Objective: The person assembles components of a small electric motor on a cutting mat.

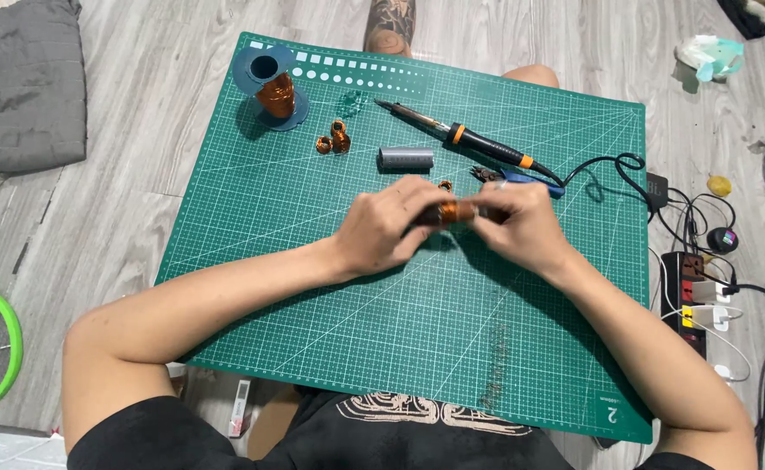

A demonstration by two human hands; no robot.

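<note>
Both hands meet over the middle of the green cutting mat (330, 339): the left hand (382, 228) and right hand (522, 224) are clamped on opposite ends of a small copper coil (449, 211), steadying it between the fingertips. A soldering iron (465, 139), grey tube (406, 158) and copper wire spool (273, 87) lie toward the far edge. The mat rests on a grey wood floor (138, 174).

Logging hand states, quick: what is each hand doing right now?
Left hand: closed on one end of the copper wire coil.
Right hand: closed on the coil's other end.
</note>
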